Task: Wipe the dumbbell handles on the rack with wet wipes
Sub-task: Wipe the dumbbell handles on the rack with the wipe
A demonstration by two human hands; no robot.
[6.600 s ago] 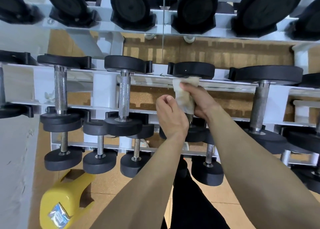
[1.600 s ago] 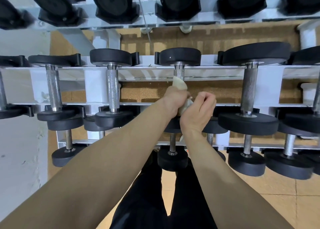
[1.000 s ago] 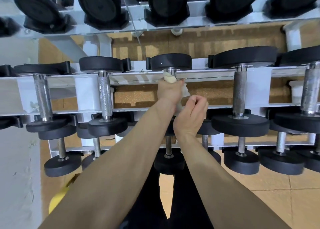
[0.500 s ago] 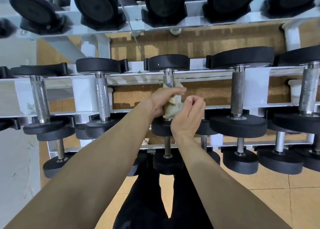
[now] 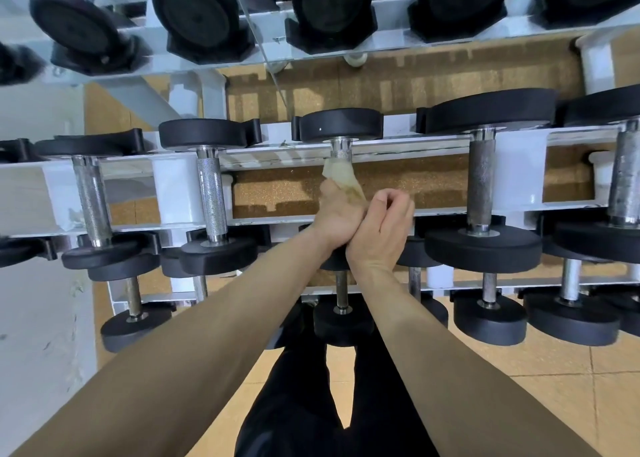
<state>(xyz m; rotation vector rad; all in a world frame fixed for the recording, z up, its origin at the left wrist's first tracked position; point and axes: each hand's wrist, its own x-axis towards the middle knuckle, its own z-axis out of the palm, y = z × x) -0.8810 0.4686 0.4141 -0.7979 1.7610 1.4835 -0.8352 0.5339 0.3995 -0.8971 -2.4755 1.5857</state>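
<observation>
Rack [image 5: 173, 193]: white, tiered.
Left hand [image 5: 334, 216]: fingers wrapped round wipe [image 5: 341, 176] on handle [image 5: 339, 152].
Right hand [image 5: 381, 228]: fingers curled — contents cannot be determined.

The rack [image 5: 173, 186] is white. The dumbbell heads [image 5: 339, 124] are matt black. The left handle [image 5: 212, 193] is bright silver with a fine cross-hatched knurl. The thick handle [image 5: 482, 183] to the right is a duller, darker grey. The wipe [image 5: 341, 176] is cream, with what may be brownish smudges low down. The floor [image 5: 581, 380] is tan tile with pale joints. Under the rack, a strip [image 5: 277, 190] is speckled brown, like cork. The trousers [image 5: 294, 404] are black. The wall [image 5: 34, 318] is off-white.
</observation>
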